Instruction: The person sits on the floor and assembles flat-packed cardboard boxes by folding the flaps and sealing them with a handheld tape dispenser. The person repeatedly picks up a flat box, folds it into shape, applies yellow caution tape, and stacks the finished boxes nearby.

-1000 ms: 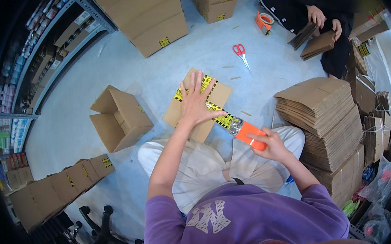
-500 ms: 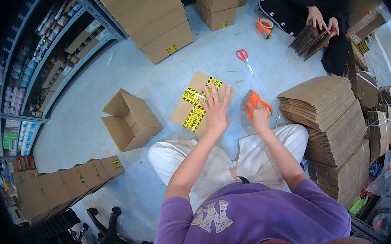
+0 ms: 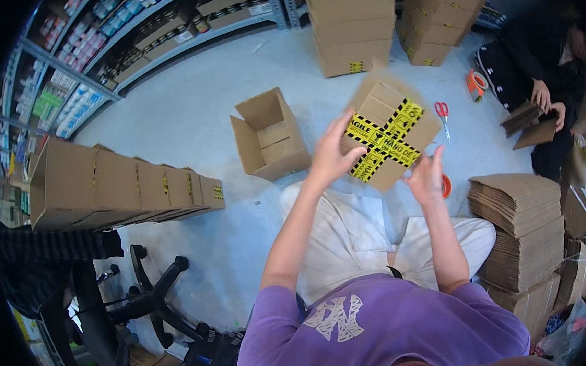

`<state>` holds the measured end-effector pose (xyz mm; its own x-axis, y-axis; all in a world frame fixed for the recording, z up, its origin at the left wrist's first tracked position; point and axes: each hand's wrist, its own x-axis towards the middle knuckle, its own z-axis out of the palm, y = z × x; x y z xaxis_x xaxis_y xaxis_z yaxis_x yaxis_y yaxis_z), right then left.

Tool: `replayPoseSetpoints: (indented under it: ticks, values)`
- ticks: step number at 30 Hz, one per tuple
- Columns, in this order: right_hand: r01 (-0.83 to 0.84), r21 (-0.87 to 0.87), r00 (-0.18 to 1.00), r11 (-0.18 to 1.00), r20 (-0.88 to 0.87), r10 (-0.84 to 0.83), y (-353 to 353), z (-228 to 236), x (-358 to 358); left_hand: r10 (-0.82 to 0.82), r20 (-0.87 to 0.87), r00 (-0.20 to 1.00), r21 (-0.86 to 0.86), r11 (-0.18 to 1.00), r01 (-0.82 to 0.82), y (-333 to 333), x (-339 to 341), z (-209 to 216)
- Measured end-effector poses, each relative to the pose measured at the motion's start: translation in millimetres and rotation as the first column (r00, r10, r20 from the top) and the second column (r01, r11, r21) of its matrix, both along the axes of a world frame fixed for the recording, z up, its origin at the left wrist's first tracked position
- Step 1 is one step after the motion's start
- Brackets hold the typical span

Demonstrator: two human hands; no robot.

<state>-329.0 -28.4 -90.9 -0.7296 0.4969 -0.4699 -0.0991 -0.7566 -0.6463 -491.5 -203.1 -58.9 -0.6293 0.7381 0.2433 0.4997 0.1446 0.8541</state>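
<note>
A small cardboard box (image 3: pixel 377 99), crossed with yellow-and-black warning tape (image 3: pixel 385 134), is raised off the floor in front of me, its far part blurred. My left hand (image 3: pixel 332 154) grips its left side, thumb on the taped face. At the lower right edge, my right hand (image 3: pixel 427 178) holds the box, with its fingers partly hidden. Just beside that hand, the orange tape dispenser (image 3: pixel 447 185) lies on the floor, mostly hidden. To the left stands an open cardboard box (image 3: pixel 284 153), its flaps up.
Red-handled scissors (image 3: pixel 443 113) and an orange tape roll (image 3: pixel 476 84) lie toward the right. Flat cardboard stacks (image 3: pixel 517 234) stand by my right knee. A row of boxes (image 3: pixel 121 183) lines the left, before an office chair (image 3: pixel 153 290). A co-worker (image 3: pixel 538 60) handles cardboard at far right.
My right hand has let go of the tape dispenser and moved to the box. The taped box has come up off the floor between both hands. The view has swung left.
</note>
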Motion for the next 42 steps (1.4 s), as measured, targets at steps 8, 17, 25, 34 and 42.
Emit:
replayPoseSetpoints:
  ticks: [8,17,25,34,42]
  values:
    - [-0.596,0.147,0.664,0.789,-0.463,0.587,-75,25,-184,0.115,0.353,0.929,0.587,0.745,-0.315,-127,-76,29]
    - [-0.634,-0.025,0.745,0.773,-0.286,0.602,-121,23,-239,0.316,0.602,0.733,0.278,0.778,-0.563,-139,-124,0]
    - [-0.493,0.414,0.718,0.766,-0.304,0.626,-90,-41,-233,-0.203,0.695,0.690,0.590,0.709,-0.386,-113,-116,-60]
    - [-0.502,0.486,0.834,0.716,0.053,0.549,-63,-26,-236,0.010,0.670,0.742,0.363,0.868,-0.339,-111,-122,-109]
    - [-0.473,0.516,0.875,0.714,0.176,0.452,-49,-30,-238,0.125,0.692,0.711,0.197,0.914,-0.353,-101,-136,-120]
